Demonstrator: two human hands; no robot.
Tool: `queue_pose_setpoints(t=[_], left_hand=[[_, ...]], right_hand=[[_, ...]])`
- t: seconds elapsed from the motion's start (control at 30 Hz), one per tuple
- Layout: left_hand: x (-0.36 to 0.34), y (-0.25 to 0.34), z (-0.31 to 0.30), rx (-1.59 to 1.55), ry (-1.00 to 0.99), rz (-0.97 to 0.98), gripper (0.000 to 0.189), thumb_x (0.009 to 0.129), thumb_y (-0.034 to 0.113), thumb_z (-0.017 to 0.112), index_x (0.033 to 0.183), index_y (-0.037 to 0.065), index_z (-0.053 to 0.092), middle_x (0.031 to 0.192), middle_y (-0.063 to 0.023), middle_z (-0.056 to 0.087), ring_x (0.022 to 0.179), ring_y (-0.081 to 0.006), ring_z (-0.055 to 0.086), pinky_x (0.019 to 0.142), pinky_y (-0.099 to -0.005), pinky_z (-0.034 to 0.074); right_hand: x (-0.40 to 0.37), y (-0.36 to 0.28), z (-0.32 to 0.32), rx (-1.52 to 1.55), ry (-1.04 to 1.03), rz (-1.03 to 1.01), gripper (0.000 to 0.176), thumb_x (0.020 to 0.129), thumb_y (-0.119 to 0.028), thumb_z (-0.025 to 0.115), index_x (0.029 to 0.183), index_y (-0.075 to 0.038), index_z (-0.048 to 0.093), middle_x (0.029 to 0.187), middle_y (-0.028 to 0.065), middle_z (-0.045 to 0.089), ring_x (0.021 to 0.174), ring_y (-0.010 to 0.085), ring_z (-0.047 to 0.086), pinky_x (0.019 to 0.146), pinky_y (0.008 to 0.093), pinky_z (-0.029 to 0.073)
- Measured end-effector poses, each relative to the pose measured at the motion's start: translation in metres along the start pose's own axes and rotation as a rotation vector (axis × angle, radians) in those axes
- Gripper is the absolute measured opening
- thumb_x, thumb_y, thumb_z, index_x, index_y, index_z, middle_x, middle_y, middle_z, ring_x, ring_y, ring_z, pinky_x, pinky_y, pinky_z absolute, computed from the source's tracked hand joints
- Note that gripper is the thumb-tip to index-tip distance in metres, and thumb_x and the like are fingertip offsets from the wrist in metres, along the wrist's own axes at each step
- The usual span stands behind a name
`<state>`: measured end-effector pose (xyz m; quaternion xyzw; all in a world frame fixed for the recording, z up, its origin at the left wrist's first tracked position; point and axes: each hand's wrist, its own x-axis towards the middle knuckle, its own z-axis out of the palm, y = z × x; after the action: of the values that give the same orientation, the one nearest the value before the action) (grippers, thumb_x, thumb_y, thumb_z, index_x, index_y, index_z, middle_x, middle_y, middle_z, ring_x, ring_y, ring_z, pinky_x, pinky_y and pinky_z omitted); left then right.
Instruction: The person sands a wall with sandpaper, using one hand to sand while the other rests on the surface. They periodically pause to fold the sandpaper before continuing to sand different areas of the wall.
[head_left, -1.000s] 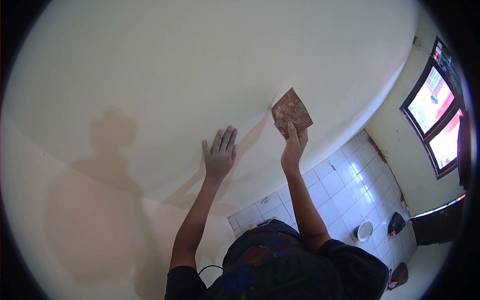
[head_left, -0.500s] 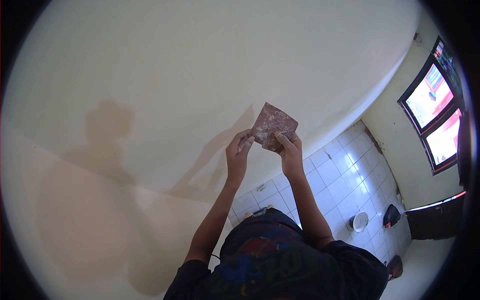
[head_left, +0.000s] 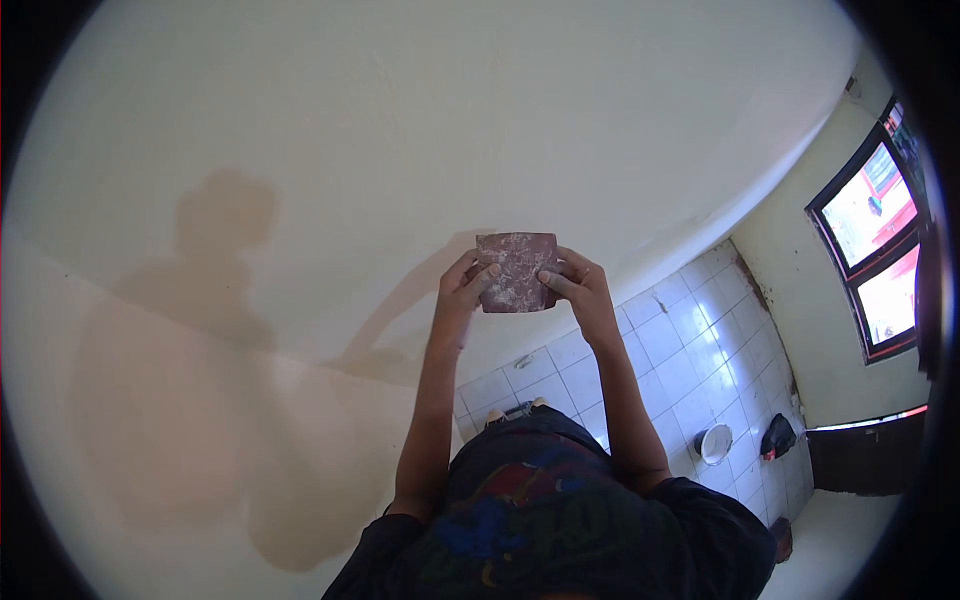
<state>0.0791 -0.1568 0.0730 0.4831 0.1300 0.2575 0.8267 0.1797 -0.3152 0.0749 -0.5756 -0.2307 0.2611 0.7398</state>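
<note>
Between my two hands is a reddish-brown sheet of sandpaper [head_left: 517, 290], its face streaked with white dust. My left hand [head_left: 464, 284] pinches its left edge, thumb on the near face and fingers behind. On the right edge, my right hand [head_left: 584, 290] grips it the same way. The sheet is held up level in front of the pale wall [head_left: 400, 150], apparently folded, with a second layer showing at the lower right. Fingers behind the sheet are partly hidden.
Shadows of my head and arms fall on the wall at left. White floor tiles [head_left: 640, 345] lie below right, with a white bucket [head_left: 715, 444] and a black plastic bag [head_left: 778, 437] on them. A dark-framed window [head_left: 853, 274] is at far right.
The sandpaper has turned from a tilt to level and shifted slightly left and down. My left hand has moved from its lower corner up to its left edge; my right hand still holds it.
</note>
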Motion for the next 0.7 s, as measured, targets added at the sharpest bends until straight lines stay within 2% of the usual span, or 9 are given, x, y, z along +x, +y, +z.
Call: queue_pose_setpoints(t=[0.07,0.13,0.17,0.23,0.3,0.37,0.53,0.7], left_hand=[[0.000,0.008,-0.023,0.350,-0.159,-0.130,0.028,0.087,0.008,0.064,0.113,0.000,0.059,0.095,-0.0083,0.066,0.085,-0.0103,0.061,0.077,-0.0257,0.049],[-0.002,0.012,-0.024,0.389,-0.207,-0.103,0.029,0.086,0.007,0.063,0.114,0.000,0.059,0.098,-0.0091,0.066,0.084,-0.0121,0.063,0.077,-0.0276,0.052],[-0.005,0.008,-0.025,0.318,-0.170,-0.107,0.030,0.086,0.006,0.064,0.114,-0.001,0.059,0.098,-0.0094,0.066,0.085,-0.0131,0.063,0.077,-0.0287,0.053],[-0.014,-0.002,-0.023,0.248,-0.130,-0.112,0.031,0.085,0.005,0.064,0.115,-0.001,0.059,0.098,-0.0098,0.065,0.086,-0.0140,0.063,0.077,-0.0298,0.054],[-0.017,-0.011,-0.019,0.234,-0.032,-0.053,0.028,0.085,0.005,0.064,0.113,0.000,0.059,0.098,-0.0086,0.065,0.089,-0.0148,0.063,0.076,-0.0310,0.056],[-0.023,-0.017,-0.014,0.158,-0.021,-0.056,0.026,0.086,0.005,0.063,0.111,0.000,0.059,0.098,-0.0088,0.065,0.089,-0.0147,0.063,0.075,-0.0306,0.056],[-0.024,-0.024,-0.016,-0.037,0.001,-0.050,0.023,0.086,0.003,0.062,0.109,0.000,0.057,0.103,-0.0101,0.063,0.089,-0.0156,0.064,0.076,-0.0311,0.057],[-0.017,-0.030,-0.033,-0.039,-0.094,-0.071,0.021,0.086,-0.001,0.060,0.107,-0.003,0.057,0.099,-0.0109,0.063,0.091,-0.0171,0.064,0.084,-0.0333,0.056]], right_hand=[[-0.004,0.007,0.010,-0.077,-0.015,0.017,0.036,0.086,-0.006,0.063,0.121,0.000,0.056,0.094,0.0101,0.068,0.076,0.0118,0.063,0.062,0.0267,0.051],[-0.007,-0.001,0.025,-0.344,0.235,-0.166,0.038,0.083,-0.005,0.066,0.121,-0.003,0.058,0.102,0.0105,0.066,0.084,0.0166,0.062,0.068,0.0310,0.052],[-0.009,0.002,0.026,-0.344,0.237,-0.163,0.038,0.083,-0.005,0.066,0.121,-0.003,0.058,0.102,0.0105,0.066,0.084,0.0166,0.062,0.068,0.0310,0.052],[-0.017,0.007,0.028,-0.913,0.417,-0.688,0.040,0.077,-0.005,0.071,0.116,-0.007,0.062,0.109,0.0092,0.063,0.095,0.0226,0.060,0.079,0.0359,0.050],[-0.025,0.006,0.032,-0.899,0.351,-0.672,0.040,0.075,-0.007,0.072,0.113,-0.008,0.064,0.111,0.0081,0.062,0.099,0.0243,0.058,0.083,0.0370,0.048],[-0.033,0.006,0.036,-0.894,0.262,-0.639,0.037,0.070,-0.012,0.077,0.106,-0.009,0.067,0.113,0.0069,0.062,0.104,0.0262,0.056,0.087,0.0383,0.045],[-0.033,0.029,0.048,-0.925,0.259,-0.640,0.036,0.069,-0.017,0.078,0.103,-0.009,0.069,0.119,0.0069,0.062,0.106,0.0263,0.057,0.088,0.0395,0.044],[-0.025,0.051,0.052,-0.844,0.279,-0.588,0.035,0.072,-0.016,0.077,0.104,-0.007,0.068,0.107,0.0085,0.068,0.097,0.0258,0.062,0.090,0.0396,0.044]])
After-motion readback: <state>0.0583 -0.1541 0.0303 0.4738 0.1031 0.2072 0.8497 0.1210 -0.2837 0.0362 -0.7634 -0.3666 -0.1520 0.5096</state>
